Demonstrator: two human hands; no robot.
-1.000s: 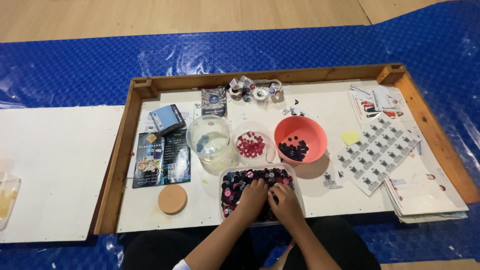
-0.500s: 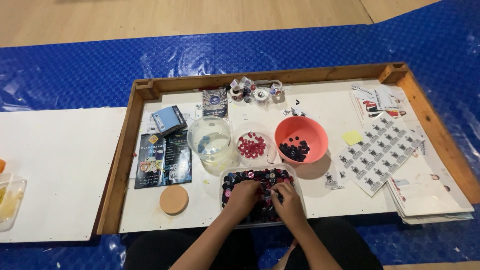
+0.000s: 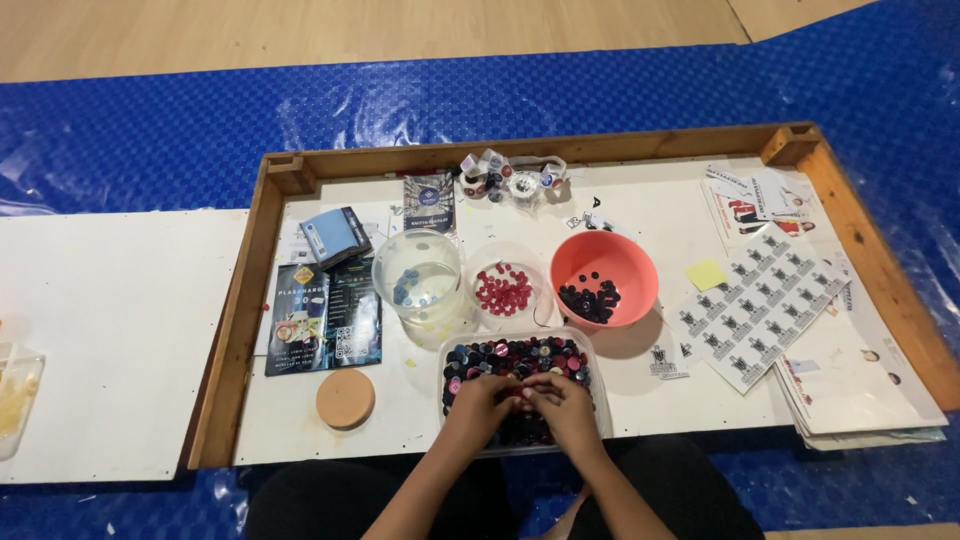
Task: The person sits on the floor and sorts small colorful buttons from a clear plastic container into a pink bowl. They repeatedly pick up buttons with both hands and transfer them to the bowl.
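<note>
Both my hands are in a clear rectangular tray full of small round pieces, mostly black with some pink and red. My left hand and my right hand rest on the pile with their fingertips meeting in the middle. The curled fingers hide whatever may be pinched between them. Just behind the tray stand an orange bowl with black pieces, a small clear bowl with red pieces and a clear round tub with a few blue pieces.
Everything sits on a white board framed in wood. A cork disc, a dark leaflet and a blue box lie at the left. Printed sheets and a yellow note lie at the right. Blue tarpaulin surrounds the frame.
My hands have stayed in the tray and shifted a little over the pile; their fingertips have drawn together at the middle.
</note>
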